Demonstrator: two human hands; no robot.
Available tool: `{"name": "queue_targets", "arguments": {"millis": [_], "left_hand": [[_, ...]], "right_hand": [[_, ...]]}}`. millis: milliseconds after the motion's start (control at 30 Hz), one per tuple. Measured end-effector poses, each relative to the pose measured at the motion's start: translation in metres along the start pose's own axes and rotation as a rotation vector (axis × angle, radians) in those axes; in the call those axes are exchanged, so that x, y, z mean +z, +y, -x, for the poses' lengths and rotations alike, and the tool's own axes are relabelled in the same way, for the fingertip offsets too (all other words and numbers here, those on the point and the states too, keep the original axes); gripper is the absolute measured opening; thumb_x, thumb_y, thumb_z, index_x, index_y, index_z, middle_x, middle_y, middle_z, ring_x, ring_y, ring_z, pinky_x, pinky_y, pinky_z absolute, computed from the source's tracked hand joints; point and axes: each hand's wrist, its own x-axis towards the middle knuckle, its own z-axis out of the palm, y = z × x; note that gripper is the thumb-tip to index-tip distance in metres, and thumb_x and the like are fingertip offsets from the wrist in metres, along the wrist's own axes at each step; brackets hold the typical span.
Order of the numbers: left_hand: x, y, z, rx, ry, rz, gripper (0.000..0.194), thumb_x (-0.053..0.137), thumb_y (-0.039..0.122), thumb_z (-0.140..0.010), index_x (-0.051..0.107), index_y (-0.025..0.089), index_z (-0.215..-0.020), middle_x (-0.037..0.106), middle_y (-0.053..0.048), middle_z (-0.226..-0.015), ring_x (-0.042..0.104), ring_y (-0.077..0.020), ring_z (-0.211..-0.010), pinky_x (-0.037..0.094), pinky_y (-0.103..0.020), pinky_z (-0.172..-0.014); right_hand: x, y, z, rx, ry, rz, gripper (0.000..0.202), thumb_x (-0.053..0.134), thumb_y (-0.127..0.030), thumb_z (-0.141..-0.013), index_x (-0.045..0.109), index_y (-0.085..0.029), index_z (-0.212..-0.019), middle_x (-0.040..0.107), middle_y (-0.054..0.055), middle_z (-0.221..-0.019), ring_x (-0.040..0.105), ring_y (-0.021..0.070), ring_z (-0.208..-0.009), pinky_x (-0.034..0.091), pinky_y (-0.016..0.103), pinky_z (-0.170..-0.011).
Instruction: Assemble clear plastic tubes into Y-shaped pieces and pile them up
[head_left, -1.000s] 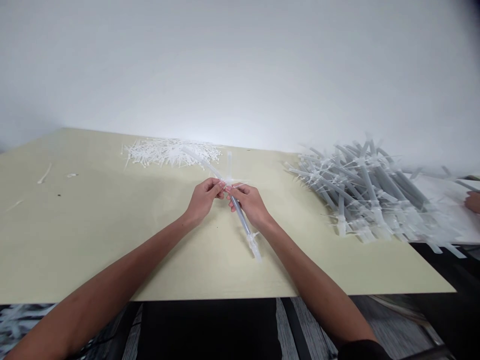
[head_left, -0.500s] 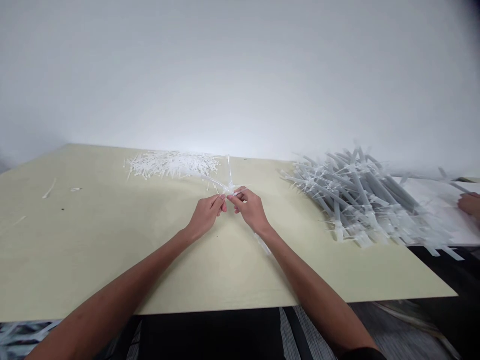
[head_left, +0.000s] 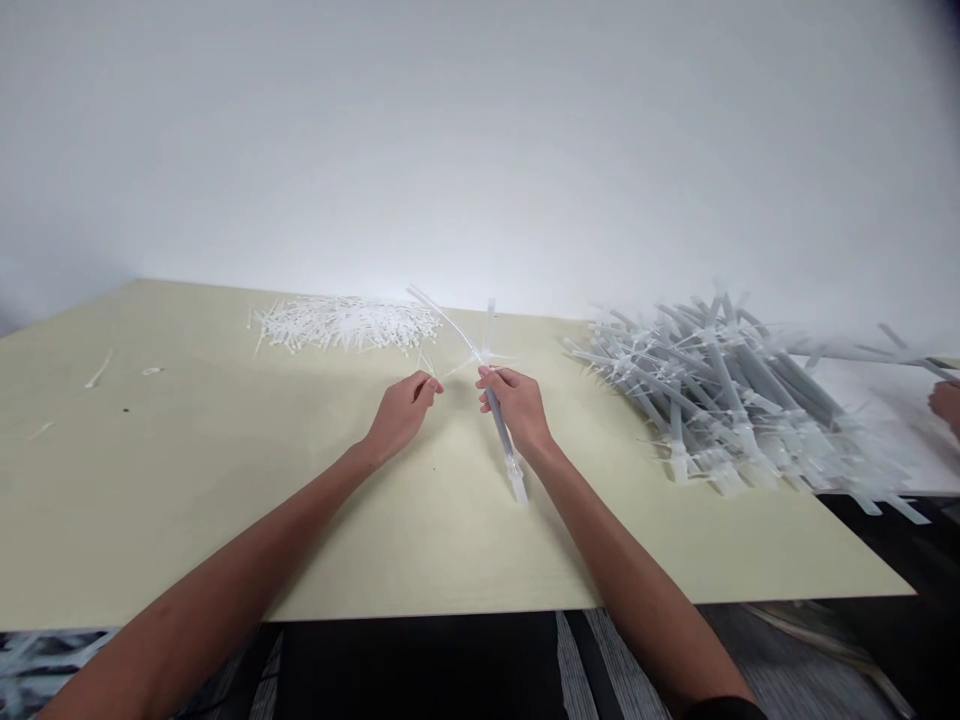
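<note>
My right hand (head_left: pixel 523 408) grips a grey translucent plastic tube (head_left: pixel 498 425) near its upper end. The tube slants down toward me and finishes in a clear, flat end piece. Thin clear strips fan out from its top, one leaning to the upper left and another standing upright. A thin white cable tie (head_left: pixel 461 368) sticks out to the left from the tube's top toward my left hand (head_left: pixel 405 412). That hand is closed in a pinch, with a few thin white ties poking up from its fingers. Which ties its fingertips actually grip is hard to make out.
A heap of white cable ties (head_left: pixel 345 325) lies at the back of the table (head_left: pixel 225 480). To the right is a large pile of grey tubes (head_left: pixel 720 385) with ties. Loose scraps lie at left. At the right edge another person's hand (head_left: pixel 946 402) holds a tube.
My hands have moved apart. My right hand has shifted right with the tube, which now shows more of its length. My left hand has drawn slightly to the left.
</note>
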Motion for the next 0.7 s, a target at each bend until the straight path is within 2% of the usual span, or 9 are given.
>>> {"name": "queue_targets", "arguments": {"millis": [67,133,200,333,500,600,700], "left_hand": [[0.003,-0.015,-0.004,0.099,-0.009,-0.174,0.031,0.036,0.037,-0.091,0.061,0.02,-0.101,0.062,-0.005,-0.093,0.055,-0.0197,-0.087,0.041,-0.031,-0.078],[0.007,-0.027,-0.007,0.197,-0.062,-0.36,0.034,0.038,0.033,-0.091,0.055,0.02,-0.116,0.059,-0.008,-0.114,0.05,-0.0227,-0.106,0.037,-0.037,-0.092],[0.01,-0.034,-0.007,0.25,-0.122,-0.503,0.038,0.037,0.032,-0.092,0.05,0.022,-0.125,0.053,-0.008,-0.128,0.044,-0.0242,-0.117,0.034,-0.041,-0.097],[0.013,-0.038,-0.006,0.291,-0.195,-0.636,0.034,0.033,0.033,-0.094,0.052,0.024,-0.121,0.054,-0.004,-0.129,0.044,-0.0233,-0.118,0.035,-0.041,-0.095],[0.012,-0.036,-0.005,0.29,-0.175,-0.674,0.028,0.037,0.031,-0.093,0.056,0.019,-0.111,0.06,-0.006,-0.114,0.049,-0.0219,-0.106,0.037,-0.037,-0.09],[0.012,-0.034,-0.005,0.29,-0.16,-0.686,0.033,0.036,0.029,-0.093,0.05,0.02,-0.121,0.054,-0.007,-0.125,0.047,-0.0227,-0.111,0.037,-0.038,-0.091],[0.013,-0.032,-0.004,0.316,-0.188,-0.692,0.039,0.034,0.031,-0.094,0.041,0.023,-0.131,0.044,-0.005,-0.139,0.04,-0.0234,-0.121,0.034,-0.04,-0.094]], "right_hand": [[0.0,-0.003,0.001,0.071,-0.057,-0.108,0.033,0.064,-0.047,-0.076,0.066,-0.014,-0.081,0.061,0.005,-0.08,0.053,0.0098,-0.058,0.047,0.023,-0.052],[-0.001,-0.006,0.001,0.156,-0.124,-0.235,0.033,0.064,-0.045,-0.076,0.066,-0.014,-0.086,0.059,0.004,-0.077,0.052,0.0089,-0.057,0.046,0.023,-0.051],[-0.001,-0.01,0.002,0.235,-0.185,-0.351,0.031,0.064,-0.042,-0.078,0.066,-0.013,-0.088,0.057,0.003,-0.075,0.05,0.0078,-0.056,0.044,0.022,-0.05],[-0.002,-0.015,0.002,0.34,-0.265,-0.506,0.026,0.063,-0.037,-0.08,0.067,-0.013,-0.088,0.054,0.001,-0.072,0.046,0.0062,-0.054,0.041,0.02,-0.047],[-0.002,-0.014,0.001,0.348,-0.29,-0.542,0.02,0.062,-0.03,-0.079,0.067,-0.014,-0.091,0.058,0.002,-0.076,0.047,0.0071,-0.057,0.04,0.02,-0.048],[-0.001,-0.012,0.001,0.31,-0.292,-0.522,0.019,0.062,-0.019,-0.075,0.066,-0.014,-0.094,0.062,0.004,-0.082,0.05,0.0081,-0.06,0.043,0.021,-0.053],[0.001,-0.011,0.002,0.281,-0.313,-0.492,0.023,0.063,-0.016,-0.073,0.065,-0.014,-0.096,0.065,0.005,-0.087,0.054,0.0096,-0.064,0.047,0.024,-0.061]]}}
